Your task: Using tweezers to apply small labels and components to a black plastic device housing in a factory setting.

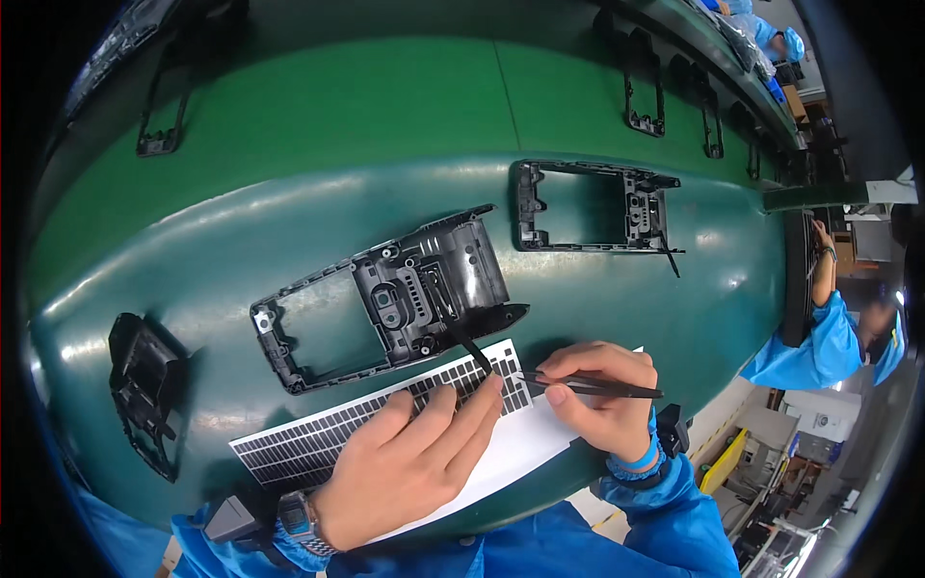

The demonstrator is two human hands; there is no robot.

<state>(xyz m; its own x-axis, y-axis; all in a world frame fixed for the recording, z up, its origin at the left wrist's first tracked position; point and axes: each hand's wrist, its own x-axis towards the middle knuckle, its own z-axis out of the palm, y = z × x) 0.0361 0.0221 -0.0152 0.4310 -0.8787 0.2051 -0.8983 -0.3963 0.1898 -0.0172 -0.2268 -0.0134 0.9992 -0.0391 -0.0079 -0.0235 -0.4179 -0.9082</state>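
My left hand (pixel 414 453) lies on a white sheet with rows of small black stickers (pixel 318 443), fingers stretched out and slightly apart. Its index fingertip is beside the end of a thin black strip (pixel 469 345) that hangs off a black plastic housing (pixel 385 299). My right hand (pixel 607 395) pinches dark tweezers (pixel 602 387), their tips at the right end of the sticker sheet. Whether the tips grip a sticker is too small to tell. Just beyond the sheet, the housing lies flat, with a rectangular opening on its left.
A second black frame (pixel 578 207) lies farther back on the green table (pixel 289 212). Another black part (pixel 145 385) stands at the left. More frames (pixel 644 87) sit on the green surface beyond the table. A co-worker in blue (pixel 809 347) is at the right.
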